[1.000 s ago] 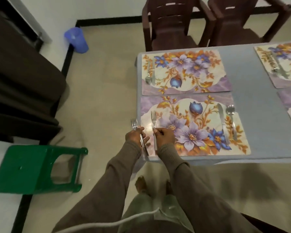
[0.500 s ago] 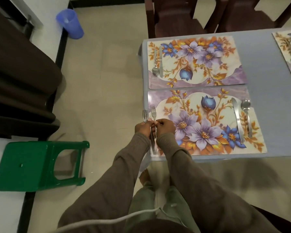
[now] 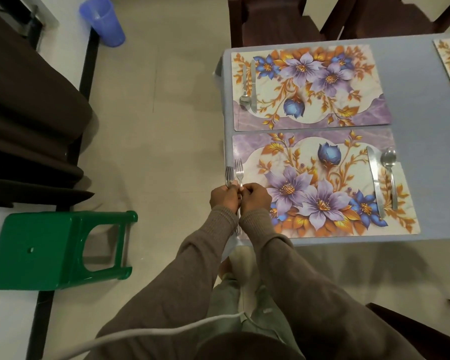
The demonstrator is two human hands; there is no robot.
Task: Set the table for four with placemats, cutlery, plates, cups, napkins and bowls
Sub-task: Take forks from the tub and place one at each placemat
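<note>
A: Where are the forks?

B: One fork [image 3: 239, 174] lies at the left edge of the near placemat [image 3: 322, 183], pinched at the handle by the right hand [image 3: 255, 198]. The left hand [image 3: 223, 198] is closed around a bunch of forks [image 3: 229, 176]; how many, I can't tell.

A: How will they handle?

B: Light, stiff, slick steel, I'd judge. Hold mid-handle, tines away. A knife [image 3: 374, 181] and spoon [image 3: 389, 175] lie on the mat's right side.
</note>
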